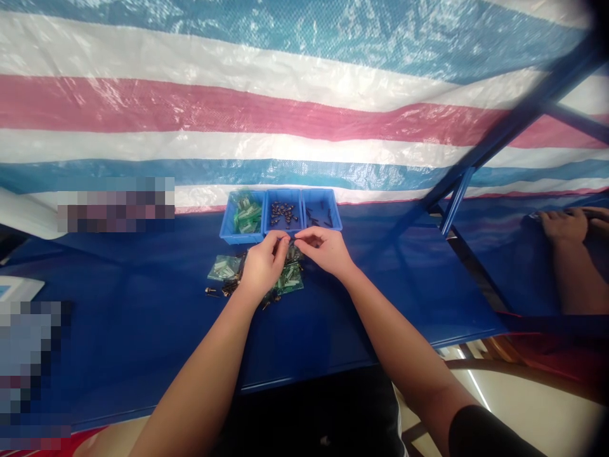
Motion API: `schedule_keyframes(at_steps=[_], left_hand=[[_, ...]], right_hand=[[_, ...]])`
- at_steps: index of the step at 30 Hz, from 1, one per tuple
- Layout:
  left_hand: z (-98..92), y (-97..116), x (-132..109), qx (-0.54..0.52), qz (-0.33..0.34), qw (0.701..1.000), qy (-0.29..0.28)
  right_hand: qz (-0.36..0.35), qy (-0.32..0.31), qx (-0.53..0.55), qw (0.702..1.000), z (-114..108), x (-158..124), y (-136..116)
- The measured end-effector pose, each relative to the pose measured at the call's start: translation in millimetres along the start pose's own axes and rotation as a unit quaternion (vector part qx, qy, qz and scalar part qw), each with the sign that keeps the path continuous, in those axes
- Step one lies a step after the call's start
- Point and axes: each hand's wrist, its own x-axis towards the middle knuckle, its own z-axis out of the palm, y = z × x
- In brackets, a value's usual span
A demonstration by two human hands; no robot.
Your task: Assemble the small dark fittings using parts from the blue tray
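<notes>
Just in front of the bins, my left hand (262, 265) and my right hand (327, 249) meet, thumbs and fingertips pinched. Something small and dark shows between the fingertips, too tiny to name. Beneath them lies a pile of loose dark screws (232, 287) and small green-tinted bags (289, 278) of pale, rod-like pieces; my left hand hides part of it. Another such bag (223, 268) is at the pile's left, with a loose screw (211, 291) nearby. Behind stand three joined blue bins: the left bin (242, 239) has green bags, the middle bin (284, 192) brass-and-dark screws, the right bin (320, 193) thin dark screws.
The blue table (157, 330) runs to a striped plastic sheet (266, 120) at the back. A blue metal frame (480, 149) slants up on the right. Past it, another person's hands (566, 225) rest on the table. Blurred-out patches cover things at the left.
</notes>
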Motion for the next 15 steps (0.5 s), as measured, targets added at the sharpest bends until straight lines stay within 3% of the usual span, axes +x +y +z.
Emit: schedule_keyframes(at_steps=[7, 15], left_hand=[[-0.6, 0.7, -1.3, -0.099, 0.046, 0.994, -0.020], [2.8, -2.1, 1.0, -0.057, 0.070, 0.996, 0.012]], right_hand=[[0.020, 0.009, 0.059, 0.998, 0.9, 0.4, -1.9], [0.067, -0.009, 0.126, 0.990, 0.0, 2.0, -5.4]])
